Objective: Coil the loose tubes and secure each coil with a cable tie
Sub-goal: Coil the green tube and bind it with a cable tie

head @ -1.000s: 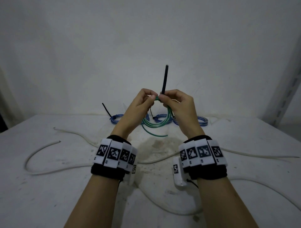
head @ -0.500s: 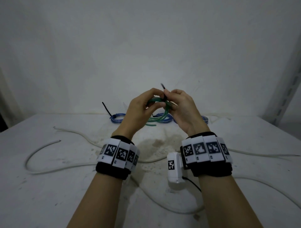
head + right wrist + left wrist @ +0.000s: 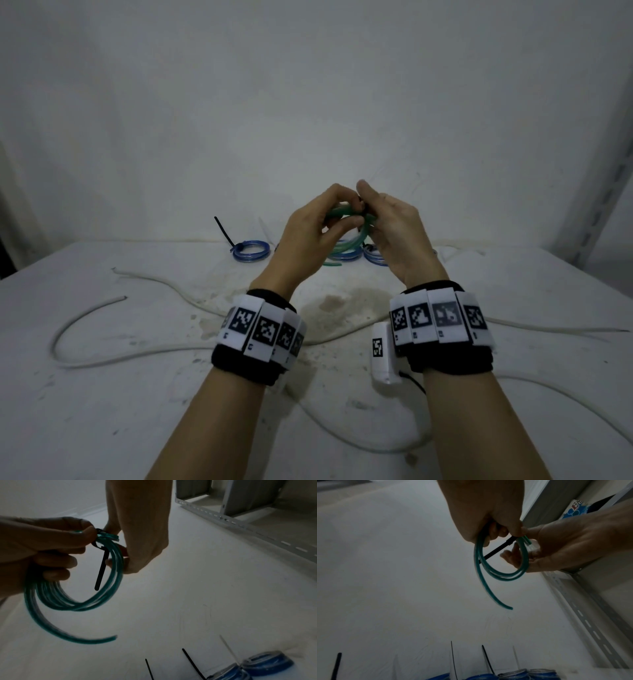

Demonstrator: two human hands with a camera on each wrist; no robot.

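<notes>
I hold a green tube coil (image 3: 347, 236) in the air over the white table (image 3: 137, 411), between both hands. My left hand (image 3: 342, 219) grips the coil's top, its fingers curled round the loops (image 3: 56, 599). A black cable tie (image 3: 101, 568) is looped round the coil there, and its tail hangs free through the ring (image 3: 494, 550). My right hand (image 3: 364, 205) pinches the tie's head at the coil's top, while its other fingers (image 3: 511, 557) lie behind the loops. One green tube end (image 3: 109, 638) sticks out loose below.
Blue coils (image 3: 251, 251) (image 3: 267, 665) with black tie tails (image 3: 224, 231) lie at the back of the table. Loose white tubes (image 3: 102, 356) (image 3: 548, 330) snake across the near and middle table. A slotted metal shelf upright (image 3: 596, 192) stands at the right.
Both hands rose a little and turned the coil. The tie's tail, upright above the hands a second ago, has dropped from the head view and now points down through the coil.
</notes>
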